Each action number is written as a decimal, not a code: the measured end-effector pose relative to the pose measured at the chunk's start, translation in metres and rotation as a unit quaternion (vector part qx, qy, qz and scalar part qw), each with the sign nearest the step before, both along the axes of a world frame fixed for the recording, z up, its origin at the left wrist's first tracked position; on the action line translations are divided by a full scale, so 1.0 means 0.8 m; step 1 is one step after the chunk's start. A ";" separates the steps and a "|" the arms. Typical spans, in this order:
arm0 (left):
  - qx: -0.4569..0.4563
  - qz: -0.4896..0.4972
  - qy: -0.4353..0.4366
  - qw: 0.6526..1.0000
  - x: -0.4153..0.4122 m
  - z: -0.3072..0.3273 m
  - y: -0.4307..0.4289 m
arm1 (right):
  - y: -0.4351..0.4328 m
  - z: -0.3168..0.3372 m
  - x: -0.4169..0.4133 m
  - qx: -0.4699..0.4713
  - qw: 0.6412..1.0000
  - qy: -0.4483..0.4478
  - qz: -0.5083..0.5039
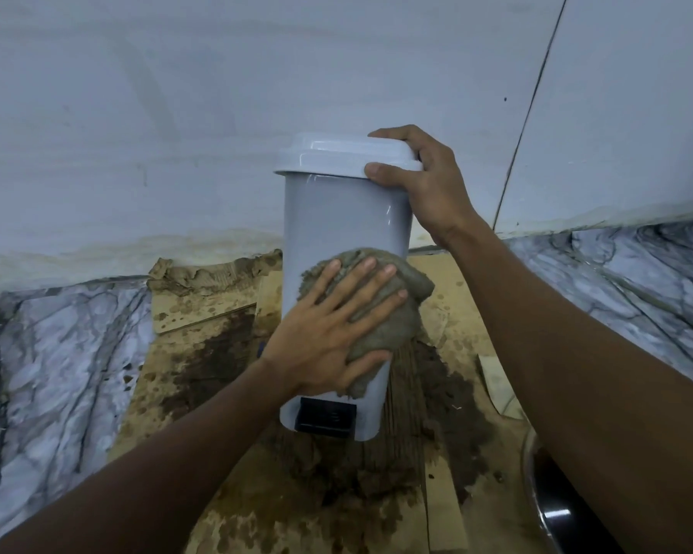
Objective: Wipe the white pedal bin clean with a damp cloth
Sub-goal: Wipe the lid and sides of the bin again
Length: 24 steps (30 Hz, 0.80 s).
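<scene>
The bin (345, 217) stands upright in the middle of the view, white and tall, close against the pale wall (217, 94), on a sheet of soaked, brown-stained cardboard (201, 309) laid over the veined marble floor (57, 345). The right hand (429, 189) is up at the top right corner of the lid (337, 153). Its grip is closed round the lid's edge, thumb on the front rim and fingers hooked over the top towards the back. Down low, the left hand (329, 333) is flat on the bin's front face, and its grip is wide, with the fingers straight and spread. Under that hand sits the cloth (393, 329), a grey-brown bunched wad pressed against the lower front of the bin, bulging out past the fingertips on the right and hanging below the thumb. The thumb lies along the cloth's lower edge. Just under the hand and cloth, the black pedal (325, 419) shows in its recess at the foot of the bin, facing the camera. The lid is down on the bin. The cardboard is darkest and wettest around the bin's base, and its far left corner is torn and curled up against the wall. At the lower right edge a shiny, dark, rounded thing (553, 509) pokes in, and I cannot tell what it is.
</scene>
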<state>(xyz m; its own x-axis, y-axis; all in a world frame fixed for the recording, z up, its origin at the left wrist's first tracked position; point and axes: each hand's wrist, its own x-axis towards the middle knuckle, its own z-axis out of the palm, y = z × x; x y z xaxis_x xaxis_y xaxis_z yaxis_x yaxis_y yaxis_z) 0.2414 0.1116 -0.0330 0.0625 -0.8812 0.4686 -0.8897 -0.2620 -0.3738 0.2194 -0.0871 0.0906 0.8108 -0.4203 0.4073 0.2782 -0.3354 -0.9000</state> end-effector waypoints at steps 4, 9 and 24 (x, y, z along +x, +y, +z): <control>-0.122 0.055 0.083 0.988 0.024 0.017 0.000 | -0.003 0.002 -0.004 0.014 1.000 -0.003 0.008; -0.307 0.129 0.303 0.893 0.026 0.040 -0.019 | -0.003 0.001 -0.002 0.011 1.000 -0.005 -0.001; -0.455 0.202 0.452 0.740 0.038 0.075 -0.055 | -0.002 0.001 0.001 -0.002 1.000 0.006 -0.009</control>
